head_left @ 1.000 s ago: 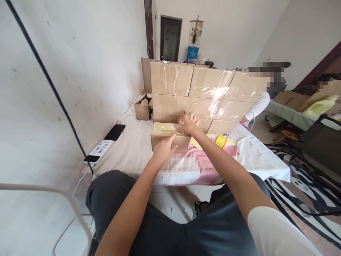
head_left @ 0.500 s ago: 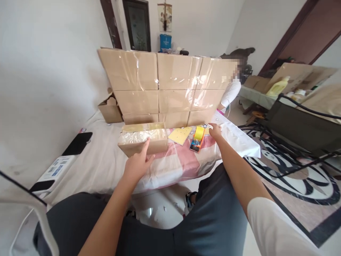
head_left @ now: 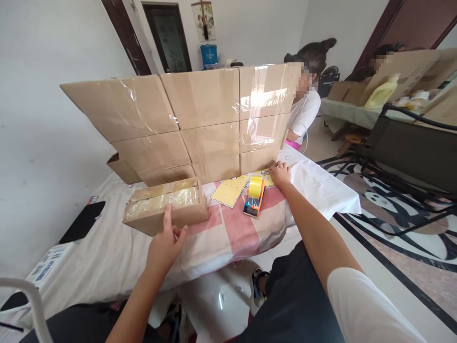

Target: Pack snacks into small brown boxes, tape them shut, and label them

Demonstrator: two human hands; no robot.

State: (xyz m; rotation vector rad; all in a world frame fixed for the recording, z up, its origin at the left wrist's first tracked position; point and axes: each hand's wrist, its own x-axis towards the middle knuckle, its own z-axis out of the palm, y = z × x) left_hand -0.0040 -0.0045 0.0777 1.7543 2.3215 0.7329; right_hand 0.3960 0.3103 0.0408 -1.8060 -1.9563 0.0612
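A taped cardboard box (head_left: pixel 166 202) lies on the cloth-covered table. My left hand (head_left: pixel 164 243) is at its front side, index finger stretched onto the box and thumb apart, gripping nothing. My right hand (head_left: pixel 280 174) rests on the cloth near the foot of the tall cardboard panel (head_left: pixel 214 105), fingers slightly bent and holding nothing that shows. Left of that hand is a yellow tape roll (head_left: pixel 255 186) on an orange and dark blue package (head_left: pixel 254 206). Beside it lies a yellow spotted sheet (head_left: pixel 228 191).
Behind the panel's right end sits a person (head_left: pixel 303 112) in a white top. A dark folding chair (head_left: pixel 407 147) stands on the right. At the left are a black flat object (head_left: pixel 84 221), a white printed box (head_left: pixel 48 264) and an open carton (head_left: pixel 123 169).
The view has turned and shifted, so the table things appear further left and lower. My left hand stays at the box; my right hand now lies flatter on the cloth near the panel.
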